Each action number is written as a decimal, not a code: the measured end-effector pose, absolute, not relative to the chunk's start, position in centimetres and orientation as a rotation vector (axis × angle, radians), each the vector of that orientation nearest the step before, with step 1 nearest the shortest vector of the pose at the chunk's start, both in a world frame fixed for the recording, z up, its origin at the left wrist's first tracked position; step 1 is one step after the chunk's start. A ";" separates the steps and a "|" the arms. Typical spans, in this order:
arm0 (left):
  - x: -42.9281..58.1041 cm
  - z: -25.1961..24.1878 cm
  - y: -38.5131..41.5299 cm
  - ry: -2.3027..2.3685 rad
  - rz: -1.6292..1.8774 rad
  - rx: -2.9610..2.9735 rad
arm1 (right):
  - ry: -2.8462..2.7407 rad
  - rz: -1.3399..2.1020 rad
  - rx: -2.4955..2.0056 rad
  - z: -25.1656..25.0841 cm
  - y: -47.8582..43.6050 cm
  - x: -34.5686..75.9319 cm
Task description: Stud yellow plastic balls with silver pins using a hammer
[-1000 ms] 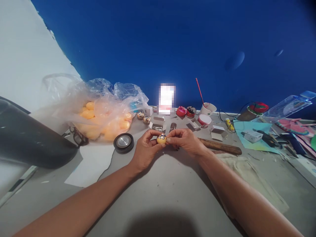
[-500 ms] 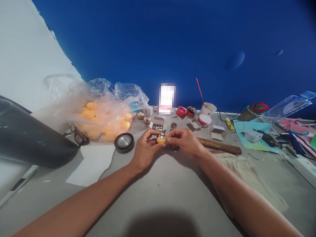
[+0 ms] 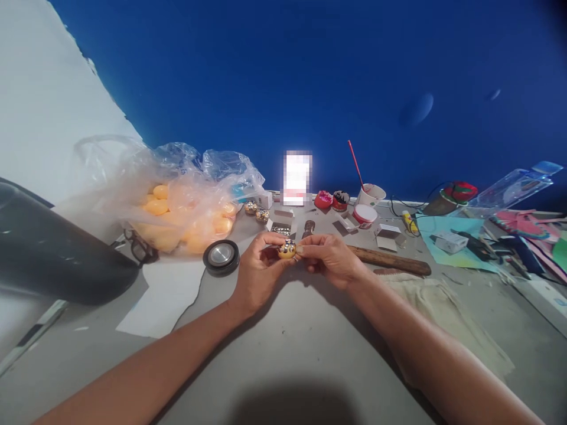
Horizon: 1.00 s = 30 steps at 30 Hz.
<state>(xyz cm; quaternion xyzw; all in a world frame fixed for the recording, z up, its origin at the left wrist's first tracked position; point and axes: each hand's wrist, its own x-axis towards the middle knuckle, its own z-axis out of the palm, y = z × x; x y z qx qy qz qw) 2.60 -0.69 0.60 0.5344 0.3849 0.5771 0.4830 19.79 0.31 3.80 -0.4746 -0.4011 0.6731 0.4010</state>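
Observation:
Both my hands meet over the middle of the grey table. My left hand is curled around a small yellow ball studded with shiny silver beads. My right hand pinches the ball's right side with thumb and forefinger. Just behind my hands lies a small open white box with shiny beads in it. Two finished beaded balls rest further back.
A clear plastic bag of orange balls sits at the left, with a black round tin and eyeglasses in front. A wooden stick, paper cup, white lid and craft clutter lie at the right. A dark curved object is far left.
Both hands have shifted slightly up and left with the ball, and the ball has turned a little, showing more silver beads.

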 end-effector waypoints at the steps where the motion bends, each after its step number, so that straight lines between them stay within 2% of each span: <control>1: 2.6 0.5 -0.7 0.941 1.429 1.334 | -0.999 1.727 -1.186 3.8 0.3 19.8; 4: 2.4 0.4 -0.7 0.957 1.450 1.383 | -1.003 1.741 -1.169 3.9 0.3 19.7; 7: 2.4 0.4 -0.8 0.979 1.386 1.335 | -1.162 1.594 -1.229 4.3 0.1 19.7; 15: 2.4 0.3 -0.5 0.964 1.430 1.401 | -1.824 0.696 -1.330 5.0 -1.1 19.5; 17: 2.5 0.4 -0.5 0.945 1.437 1.409 | -1.803 0.733 -1.312 5.1 -1.0 19.7; 21: 2.4 1.0 -0.7 0.866 1.400 1.364 | -1.517 1.248 -1.239 4.8 -0.3 20.0; 23: 2.4 1.3 -0.9 0.853 1.348 1.321 | -1.379 1.383 -1.200 4.5 -0.1 20.1; 27: 2.1 1.6 -0.9 0.894 1.288 1.383 | -1.315 1.420 -1.214 4.6 -0.1 20.0; 30: 2.0 1.4 -0.8 0.918 1.276 1.391 | -1.547 1.170 -1.306 5.3 -0.6 20.1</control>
